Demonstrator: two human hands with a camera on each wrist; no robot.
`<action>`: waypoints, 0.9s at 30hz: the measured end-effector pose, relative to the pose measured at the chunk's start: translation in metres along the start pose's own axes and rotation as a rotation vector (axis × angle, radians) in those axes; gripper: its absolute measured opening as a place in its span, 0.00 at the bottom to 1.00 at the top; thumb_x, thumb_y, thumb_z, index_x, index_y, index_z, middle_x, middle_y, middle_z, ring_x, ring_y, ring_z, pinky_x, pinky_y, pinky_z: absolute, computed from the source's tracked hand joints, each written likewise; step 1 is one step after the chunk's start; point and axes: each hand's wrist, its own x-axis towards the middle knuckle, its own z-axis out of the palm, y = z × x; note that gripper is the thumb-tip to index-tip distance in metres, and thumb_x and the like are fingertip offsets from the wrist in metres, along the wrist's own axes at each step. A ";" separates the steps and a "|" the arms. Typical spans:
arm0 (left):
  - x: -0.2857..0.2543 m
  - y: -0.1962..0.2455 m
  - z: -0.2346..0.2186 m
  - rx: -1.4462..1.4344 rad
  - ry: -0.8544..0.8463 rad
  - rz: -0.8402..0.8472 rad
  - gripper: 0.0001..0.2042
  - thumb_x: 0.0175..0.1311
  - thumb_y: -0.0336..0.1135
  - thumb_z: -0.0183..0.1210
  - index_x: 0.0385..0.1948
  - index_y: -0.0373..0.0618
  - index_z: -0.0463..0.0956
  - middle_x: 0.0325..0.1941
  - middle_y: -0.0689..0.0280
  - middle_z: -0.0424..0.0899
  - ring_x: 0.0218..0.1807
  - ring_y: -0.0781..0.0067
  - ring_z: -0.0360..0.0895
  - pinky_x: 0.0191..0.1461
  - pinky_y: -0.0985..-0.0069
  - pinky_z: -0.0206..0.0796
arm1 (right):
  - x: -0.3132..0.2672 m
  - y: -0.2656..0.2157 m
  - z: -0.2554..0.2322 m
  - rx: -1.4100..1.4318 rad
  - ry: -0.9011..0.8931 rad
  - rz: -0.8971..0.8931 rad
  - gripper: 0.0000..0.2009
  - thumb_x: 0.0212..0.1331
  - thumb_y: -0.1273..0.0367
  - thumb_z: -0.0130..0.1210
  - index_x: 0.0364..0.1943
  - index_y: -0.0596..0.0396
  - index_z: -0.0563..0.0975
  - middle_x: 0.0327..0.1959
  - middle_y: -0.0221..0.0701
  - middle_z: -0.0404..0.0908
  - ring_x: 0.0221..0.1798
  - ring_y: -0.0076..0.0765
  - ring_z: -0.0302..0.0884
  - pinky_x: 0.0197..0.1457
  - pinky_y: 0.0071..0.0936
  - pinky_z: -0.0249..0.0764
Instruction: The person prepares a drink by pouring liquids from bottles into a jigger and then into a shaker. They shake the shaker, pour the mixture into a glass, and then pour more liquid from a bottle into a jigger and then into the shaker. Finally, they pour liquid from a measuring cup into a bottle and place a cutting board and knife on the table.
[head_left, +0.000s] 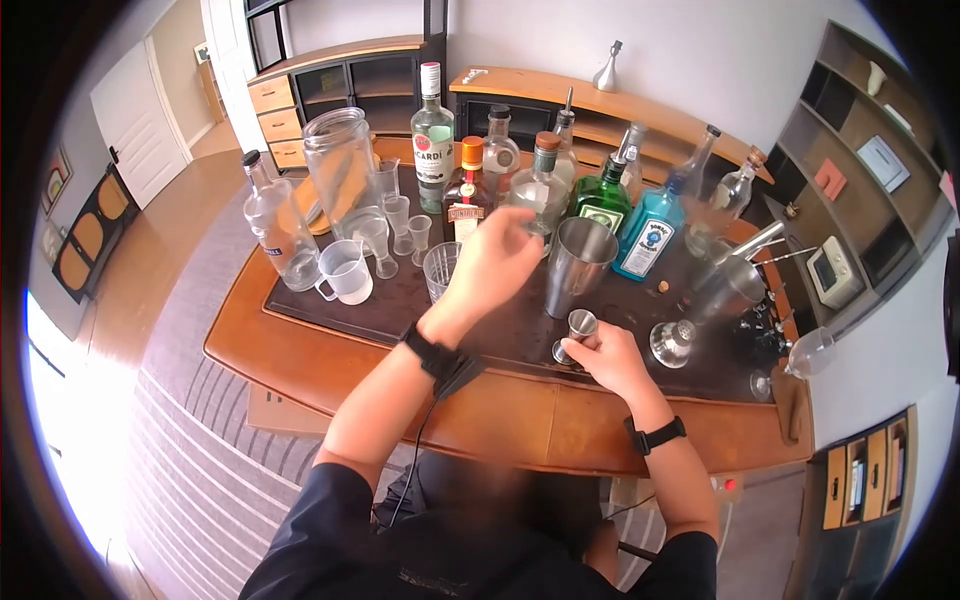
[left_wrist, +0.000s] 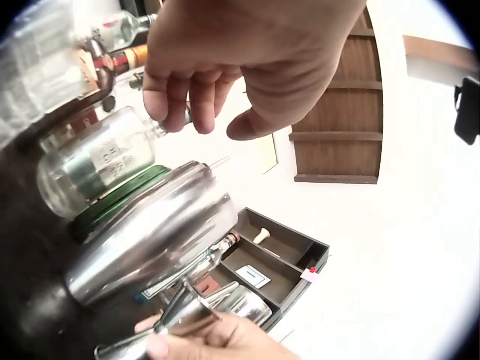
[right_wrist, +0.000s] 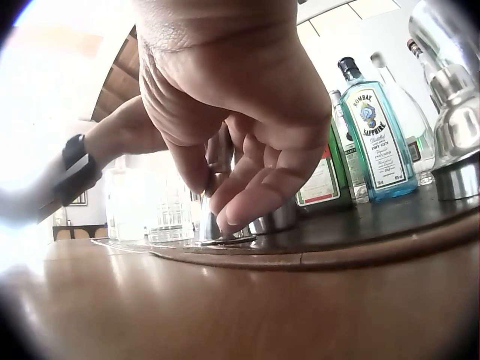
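My left hand (head_left: 490, 262) hangs in the air in front of a clear bottle (head_left: 537, 195) with a brown stopper. Its fingers are loosely bent and nothing shows held in the left wrist view, where the hand (left_wrist: 251, 64) covers part of the bottle's neck. The right hand (head_left: 612, 362) pinches a silver double-ended jigger (head_left: 582, 322) by its narrow middle, upright on the dark mat. Just behind the jigger stands a tall metal shaker tin (head_left: 578, 275). In the right wrist view, fingers partly hide the jigger (right_wrist: 207, 225).
Several bottles line the back, among them a green one (head_left: 600, 200) and a blue one (head_left: 652, 235). Glasses, a measuring jug (head_left: 345, 273) and a large jar (head_left: 345, 175) stand left. A strainer-topped piece (head_left: 672, 343) and mixing vessel (head_left: 728, 290) are right. The table's leather edge (head_left: 540, 420) is nearest.
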 end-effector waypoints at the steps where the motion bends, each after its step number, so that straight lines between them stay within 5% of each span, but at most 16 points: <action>1: 0.016 -0.001 0.004 0.036 0.048 0.024 0.22 0.63 0.37 0.65 0.56 0.34 0.75 0.38 0.60 0.84 0.41 0.70 0.81 0.46 0.72 0.73 | -0.002 -0.004 -0.003 -0.001 -0.023 0.018 0.14 0.59 0.61 0.68 0.38 0.58 0.81 0.23 0.27 0.81 0.26 0.23 0.76 0.33 0.28 0.72; 3: 0.052 -0.014 0.017 0.107 0.146 0.072 0.27 0.61 0.44 0.66 0.56 0.33 0.74 0.44 0.50 0.85 0.49 0.54 0.84 0.54 0.62 0.74 | -0.003 -0.008 -0.007 -0.021 -0.045 0.043 0.18 0.57 0.59 0.69 0.42 0.58 0.81 0.25 0.29 0.82 0.28 0.28 0.79 0.35 0.30 0.74; 6: 0.095 -0.029 0.039 0.341 0.254 0.119 0.31 0.59 0.51 0.65 0.56 0.32 0.73 0.51 0.43 0.83 0.57 0.45 0.80 0.62 0.57 0.71 | -0.004 -0.006 -0.009 -0.037 -0.027 0.037 0.22 0.55 0.57 0.70 0.47 0.59 0.80 0.26 0.29 0.83 0.30 0.30 0.81 0.37 0.30 0.75; 12: 0.142 -0.037 0.055 0.398 0.114 -0.201 0.27 0.59 0.53 0.64 0.49 0.37 0.76 0.51 0.46 0.85 0.56 0.46 0.81 0.61 0.56 0.71 | -0.004 0.006 -0.008 -0.074 -0.060 0.043 0.28 0.52 0.54 0.71 0.52 0.58 0.79 0.31 0.31 0.81 0.34 0.34 0.81 0.40 0.32 0.75; 21: 0.146 -0.046 0.054 0.255 0.222 -0.105 0.21 0.58 0.49 0.66 0.43 0.40 0.80 0.41 0.50 0.88 0.48 0.48 0.85 0.53 0.58 0.75 | -0.009 0.010 -0.015 -0.039 -0.165 0.053 0.32 0.50 0.49 0.71 0.54 0.56 0.78 0.43 0.38 0.79 0.45 0.40 0.79 0.48 0.37 0.75; 27: 0.148 -0.010 0.020 0.131 0.275 0.184 0.21 0.59 0.48 0.67 0.43 0.38 0.81 0.37 0.50 0.88 0.43 0.50 0.86 0.50 0.61 0.76 | -0.008 0.011 -0.016 -0.049 -0.134 0.014 0.32 0.51 0.52 0.73 0.57 0.55 0.77 0.45 0.40 0.79 0.41 0.35 0.79 0.46 0.33 0.78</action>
